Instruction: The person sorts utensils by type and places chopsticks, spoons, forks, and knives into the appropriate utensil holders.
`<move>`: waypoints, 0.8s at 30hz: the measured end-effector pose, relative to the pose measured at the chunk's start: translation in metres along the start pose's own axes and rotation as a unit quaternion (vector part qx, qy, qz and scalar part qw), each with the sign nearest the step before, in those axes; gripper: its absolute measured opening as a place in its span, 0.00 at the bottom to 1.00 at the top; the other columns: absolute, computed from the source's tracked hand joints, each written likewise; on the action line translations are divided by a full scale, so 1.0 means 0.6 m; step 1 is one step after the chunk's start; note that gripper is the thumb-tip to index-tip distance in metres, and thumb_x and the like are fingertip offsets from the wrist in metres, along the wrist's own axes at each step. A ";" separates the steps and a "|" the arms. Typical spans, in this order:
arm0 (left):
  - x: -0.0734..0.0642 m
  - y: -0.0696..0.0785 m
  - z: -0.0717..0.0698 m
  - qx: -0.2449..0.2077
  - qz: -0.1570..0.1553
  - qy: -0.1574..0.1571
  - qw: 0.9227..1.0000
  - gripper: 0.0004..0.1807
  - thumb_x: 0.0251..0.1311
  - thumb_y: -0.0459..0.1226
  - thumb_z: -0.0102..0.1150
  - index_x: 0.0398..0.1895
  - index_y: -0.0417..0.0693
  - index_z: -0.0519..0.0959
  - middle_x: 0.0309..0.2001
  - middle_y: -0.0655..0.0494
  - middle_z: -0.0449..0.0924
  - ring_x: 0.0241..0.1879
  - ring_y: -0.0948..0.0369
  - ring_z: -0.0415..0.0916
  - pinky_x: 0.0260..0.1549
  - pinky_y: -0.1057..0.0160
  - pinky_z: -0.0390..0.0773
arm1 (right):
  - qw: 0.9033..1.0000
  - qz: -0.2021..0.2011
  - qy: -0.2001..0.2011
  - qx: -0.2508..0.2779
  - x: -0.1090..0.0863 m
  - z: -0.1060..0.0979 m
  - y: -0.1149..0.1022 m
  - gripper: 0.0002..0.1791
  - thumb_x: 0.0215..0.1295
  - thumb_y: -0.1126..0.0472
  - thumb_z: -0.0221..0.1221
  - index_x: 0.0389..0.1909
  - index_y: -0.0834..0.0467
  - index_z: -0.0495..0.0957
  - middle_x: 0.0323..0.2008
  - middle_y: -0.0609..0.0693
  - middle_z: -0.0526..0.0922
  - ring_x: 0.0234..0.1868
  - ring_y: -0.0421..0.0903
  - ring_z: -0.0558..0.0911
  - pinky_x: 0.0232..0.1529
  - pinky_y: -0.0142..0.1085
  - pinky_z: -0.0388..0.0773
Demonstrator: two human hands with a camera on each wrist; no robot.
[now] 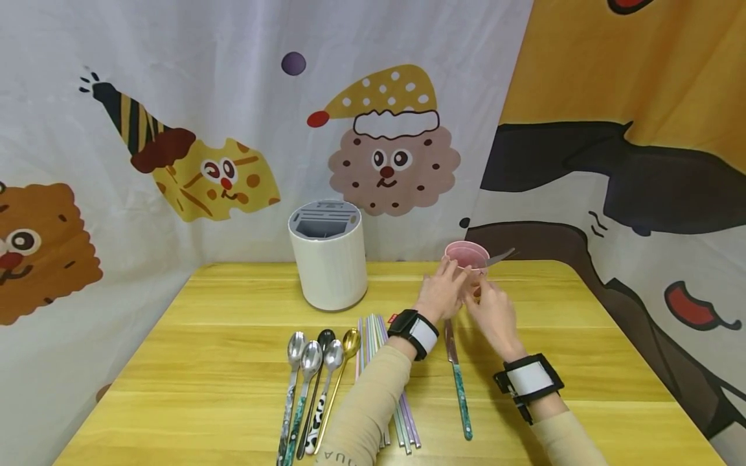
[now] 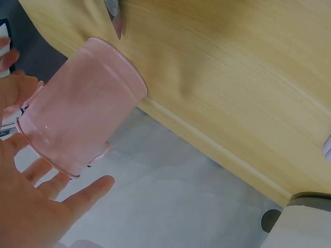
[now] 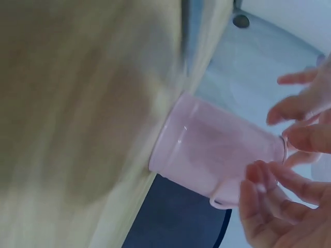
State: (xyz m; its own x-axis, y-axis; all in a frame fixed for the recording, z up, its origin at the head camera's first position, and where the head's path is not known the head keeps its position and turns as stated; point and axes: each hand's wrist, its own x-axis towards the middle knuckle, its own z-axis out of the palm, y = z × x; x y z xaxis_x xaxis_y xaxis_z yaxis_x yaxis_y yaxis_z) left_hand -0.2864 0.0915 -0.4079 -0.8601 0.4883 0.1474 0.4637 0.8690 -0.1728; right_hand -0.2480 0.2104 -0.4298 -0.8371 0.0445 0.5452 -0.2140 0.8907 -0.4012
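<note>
A pink bucket (image 1: 467, 254) with small ear loops stands upright at the table's back right. A curved grey utensil end (image 1: 501, 256) slants out past its right rim; the rest of that piece is hidden. My left hand (image 1: 441, 292) is at the bucket's near left rim, fingers spread and mostly straight in the left wrist view. Beside the ear on the other side is my right hand (image 3: 282, 212), its fingers loosely bent; no held thing shows between them. A table knife (image 1: 458, 388) with a green marbled handle lies below the hands, blade toward the bucket.
Several long spoons (image 1: 311, 353) lie side by side at the front left. Next to them is a bunch of pastel straws (image 1: 402, 421), partly under my left forearm. A white cylindrical holder (image 1: 329, 272) with a grey slotted top stands at the back, before a printed curtain (image 1: 233, 39).
</note>
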 end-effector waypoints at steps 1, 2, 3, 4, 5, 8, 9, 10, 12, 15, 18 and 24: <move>0.000 0.000 0.000 0.002 0.001 0.000 1.000 0.39 0.62 0.55 0.51 0.74 0.68 0.49 0.74 0.58 0.52 0.75 0.58 0.46 0.57 0.54 0.75 | 1.000 0.001 -0.015 -0.010 -0.004 0.001 0.000 0.16 0.57 0.61 0.61 0.41 0.69 0.77 0.30 0.66 0.82 0.26 0.59 0.81 0.23 0.48 0.77; 0.000 0.000 0.001 0.003 0.002 0.001 1.000 0.39 0.62 0.54 0.52 0.74 0.68 0.49 0.74 0.58 0.52 0.75 0.58 0.46 0.57 0.54 0.75 | 0.999 0.001 -0.029 -0.019 -0.008 0.001 -0.001 0.17 0.57 0.61 0.62 0.42 0.69 0.77 0.31 0.66 0.82 0.26 0.59 0.81 0.22 0.48 0.76; 0.000 0.000 0.001 0.004 0.002 0.002 1.000 0.39 0.61 0.54 0.52 0.74 0.68 0.49 0.73 0.58 0.52 0.75 0.58 0.46 0.57 0.55 0.75 | 0.999 0.000 -0.042 -0.029 -0.012 0.001 -0.002 0.18 0.57 0.60 0.62 0.42 0.70 0.76 0.31 0.65 0.82 0.26 0.59 0.81 0.22 0.48 0.77; 0.000 0.000 0.002 0.005 0.002 0.003 1.000 0.39 0.61 0.54 0.53 0.74 0.68 0.49 0.73 0.58 0.52 0.75 0.58 0.46 0.57 0.55 0.75 | 0.998 0.000 -0.057 -0.034 -0.016 0.001 -0.003 0.18 0.57 0.60 0.62 0.42 0.70 0.76 0.31 0.65 0.82 0.26 0.59 0.81 0.22 0.47 0.76; 0.000 0.000 0.002 0.004 0.003 0.005 1.000 0.39 0.61 0.54 0.53 0.74 0.68 0.49 0.73 0.58 0.52 0.75 0.58 0.47 0.56 0.55 0.76 | 0.997 0.000 -0.070 -0.040 -0.020 0.001 -0.004 0.19 0.56 0.59 0.63 0.43 0.70 0.76 0.31 0.65 0.82 0.26 0.58 0.81 0.21 0.47 0.76; 0.000 0.000 0.003 0.002 0.006 0.009 1.000 0.39 0.61 0.54 0.54 0.74 0.67 0.50 0.72 0.57 0.53 0.75 0.58 0.47 0.55 0.55 0.77 | 0.991 0.005 -0.120 -0.054 -0.031 0.000 -0.008 0.21 0.56 0.57 0.64 0.43 0.69 0.76 0.31 0.63 0.82 0.25 0.56 0.81 0.20 0.44 0.75; 0.000 0.000 0.003 0.002 0.006 0.009 1.000 0.39 0.61 0.54 0.53 0.74 0.67 0.50 0.72 0.57 0.53 0.75 0.58 0.47 0.55 0.55 0.77 | 0.988 0.013 -0.141 -0.056 -0.034 -0.001 -0.010 0.20 0.56 0.56 0.64 0.42 0.69 0.76 0.30 0.61 0.82 0.24 0.54 0.80 0.20 0.43 0.74; 0.000 0.000 0.004 0.000 0.006 0.008 1.000 0.39 0.62 0.53 0.53 0.74 0.67 0.50 0.72 0.57 0.53 0.75 0.58 0.47 0.55 0.55 0.77 | 0.985 0.022 -0.162 -0.058 -0.037 -0.001 -0.013 0.20 0.56 0.55 0.64 0.39 0.69 0.76 0.28 0.60 0.81 0.23 0.52 0.78 0.18 0.41 0.72; 0.001 0.000 0.005 -0.005 0.004 0.007 1.000 0.38 0.62 0.53 0.53 0.74 0.67 0.50 0.73 0.57 0.52 0.75 0.58 0.46 0.56 0.54 0.76 | 0.977 0.035 -0.203 -0.063 -0.044 -0.001 -0.019 0.19 0.57 0.52 0.63 0.32 0.67 0.77 0.23 0.56 0.78 0.20 0.49 0.75 0.17 0.38 0.68; 0.002 -0.001 0.006 -0.006 0.003 0.002 1.000 0.37 0.62 0.53 0.52 0.74 0.68 0.50 0.73 0.58 0.52 0.75 0.58 0.46 0.56 0.54 0.76 | 0.963 0.054 -0.256 -0.069 -0.054 -0.003 -0.030 0.18 0.58 0.50 0.62 0.22 0.63 0.75 0.16 0.50 0.71 0.17 0.45 0.70 0.14 0.34 0.62; 0.003 -0.001 0.005 -0.006 0.004 -0.004 1.000 0.37 0.63 0.52 0.51 0.74 0.69 0.49 0.74 0.58 0.51 0.75 0.59 0.45 0.56 0.54 0.76 | 0.952 0.053 -0.290 -0.082 -0.065 -0.002 -0.040 0.20 0.58 0.51 0.62 0.14 0.58 0.71 0.13 0.47 0.66 0.15 0.43 0.68 0.14 0.33 0.59; 0.001 -0.002 0.000 -0.007 0.004 -0.005 1.000 0.37 0.63 0.51 0.51 0.74 0.68 0.48 0.74 0.58 0.51 0.75 0.58 0.46 0.58 0.54 0.75 | 0.942 0.049 -0.323 -0.078 -0.078 0.002 -0.054 0.22 0.57 0.56 0.61 0.08 0.52 0.64 0.11 0.43 0.61 0.14 0.41 0.65 0.15 0.31 0.57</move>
State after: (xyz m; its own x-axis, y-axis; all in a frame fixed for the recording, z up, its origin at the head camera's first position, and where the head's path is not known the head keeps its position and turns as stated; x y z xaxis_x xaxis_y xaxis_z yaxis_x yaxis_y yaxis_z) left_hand -0.2875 0.0909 -0.4075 -0.8581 0.4949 0.1366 0.4739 0.8659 -0.1601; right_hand -0.2026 0.1789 -0.4434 -0.9914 -0.1103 -0.0701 -0.0860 0.9543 -0.2861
